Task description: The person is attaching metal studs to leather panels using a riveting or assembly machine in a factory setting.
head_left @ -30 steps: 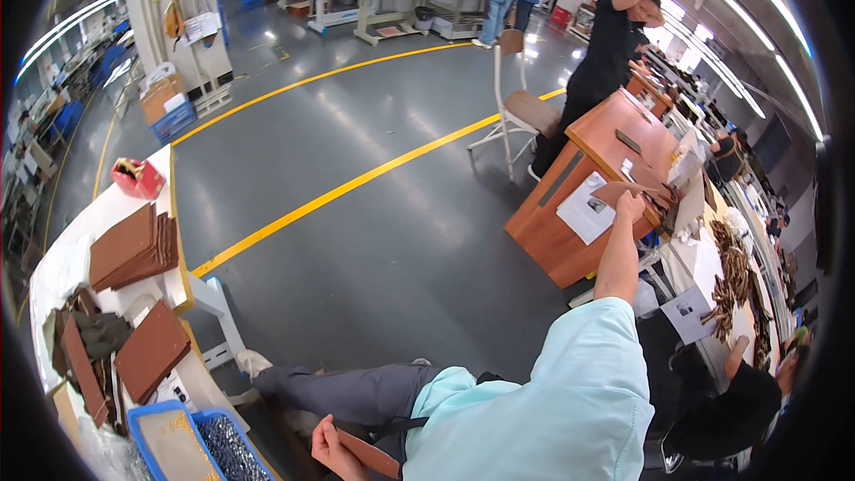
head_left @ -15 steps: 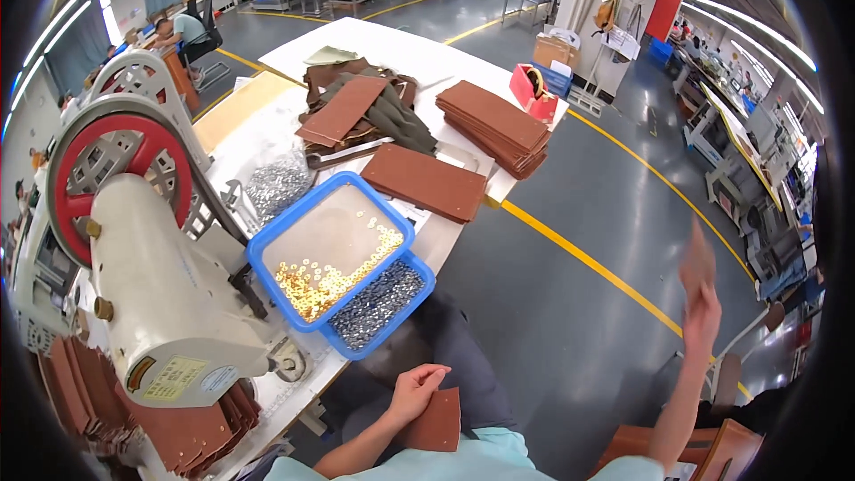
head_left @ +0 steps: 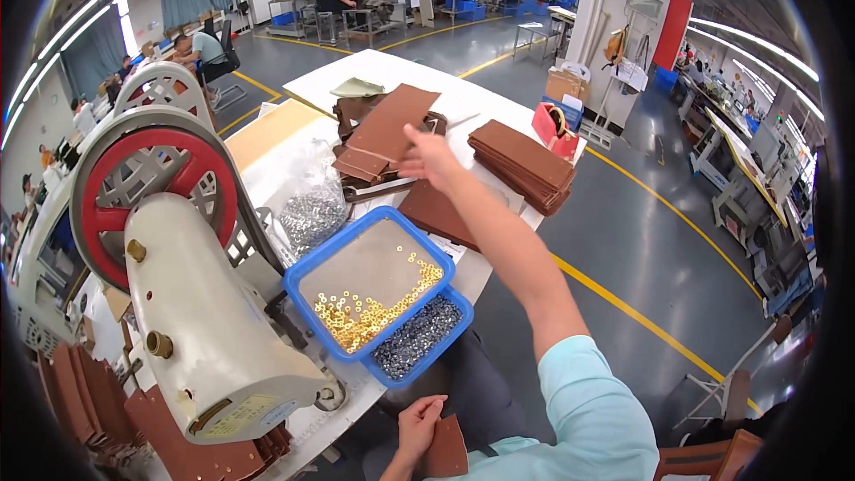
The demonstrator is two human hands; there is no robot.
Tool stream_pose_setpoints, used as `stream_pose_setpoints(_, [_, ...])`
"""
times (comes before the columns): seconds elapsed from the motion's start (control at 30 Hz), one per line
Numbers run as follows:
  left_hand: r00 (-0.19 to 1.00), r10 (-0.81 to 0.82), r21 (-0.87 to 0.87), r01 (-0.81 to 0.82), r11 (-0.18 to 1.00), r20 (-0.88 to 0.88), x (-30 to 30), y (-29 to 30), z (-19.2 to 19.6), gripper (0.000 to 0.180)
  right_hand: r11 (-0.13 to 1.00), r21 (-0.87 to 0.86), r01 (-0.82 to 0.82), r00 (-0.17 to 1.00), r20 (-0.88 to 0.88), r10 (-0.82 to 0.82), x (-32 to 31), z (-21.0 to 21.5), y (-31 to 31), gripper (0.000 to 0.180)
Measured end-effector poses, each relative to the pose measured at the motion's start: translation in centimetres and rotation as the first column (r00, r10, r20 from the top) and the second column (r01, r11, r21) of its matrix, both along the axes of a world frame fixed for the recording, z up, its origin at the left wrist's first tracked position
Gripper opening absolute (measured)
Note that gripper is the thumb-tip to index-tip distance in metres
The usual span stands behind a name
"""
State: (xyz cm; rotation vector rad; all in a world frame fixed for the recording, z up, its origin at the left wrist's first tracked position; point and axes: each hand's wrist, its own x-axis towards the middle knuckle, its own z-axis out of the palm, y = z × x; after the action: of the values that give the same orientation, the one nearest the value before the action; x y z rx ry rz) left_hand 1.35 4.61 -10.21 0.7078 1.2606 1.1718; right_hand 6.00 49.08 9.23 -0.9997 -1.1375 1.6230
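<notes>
My left hand (head_left: 419,429) is low in front of my lap, its fingers closed at the edge of a brown leather piece (head_left: 448,450) with small holes. My right hand (head_left: 429,160) reaches across the table with fingers spread. Just beyond its fingertips lies a brown leather panel (head_left: 394,123) on top of a loose pile; whether they touch is unclear. Under my right forearm another brown panel (head_left: 436,211) is partly hidden. A blue tray (head_left: 352,273) of gold-coloured rings overlaps a second blue tray (head_left: 419,338) of small silvery metal parts.
At left stands a cream machine (head_left: 209,303) with a red-spoked wheel (head_left: 107,214). Brown panels (head_left: 191,441) are stacked below it. A bag of metal parts (head_left: 310,214), a stack of brown panels (head_left: 524,160) and a red tape dispenser (head_left: 557,129) sit on the white table (head_left: 347,71).
My right hand has swung from the far right, where it held a blurred brownish piece, to the pile on the table. My left hand stays low with its leather piece. The view has shifted.
</notes>
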Motion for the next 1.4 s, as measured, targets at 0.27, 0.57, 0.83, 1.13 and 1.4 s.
stream_pose_setpoints(0.27, [0.998,0.03,-0.015,-0.03,0.999,0.048,-0.9,-0.6,-1.1,0.02,0.858,0.398,-0.325,0.904,0.396,0.159,4.4,-5.6,-17.2,0.024])
stream_pose_setpoints(0.57, [0.994,-0.066,-0.042,0.07,0.997,0.087,0.4,0.3,0.1,0.019,0.913,-0.121,-0.389,0.501,0.804,0.321,16.2,-20.6,-43.1,0.023])
stream_pose_setpoints(0.83, [0.995,0.088,0.012,-0.089,0.996,0.055,1.8,0.9,1.9,0.019,0.728,0.034,-0.685,0.538,0.697,0.474,13.6,-18.5,-47.0,0.049])
stream_pose_setpoints(1.13, [0.946,0.319,0.151,-0.306,0.94,-0.064,2.0,0.0,2.9,0.02,0.678,-0.204,-0.706,0.502,0.53,0.683,13.2,-22.5,-47.7,0.054])
stream_pose_setpoints(1.4, [0.898,-0.039,0.305,0.19,0.933,-0.438,1.1,-1.5,5.6,0.032,0.817,-0.298,-0.494,0.786,0.249,0.566,14.1,-21.8,-46.9,0.052])
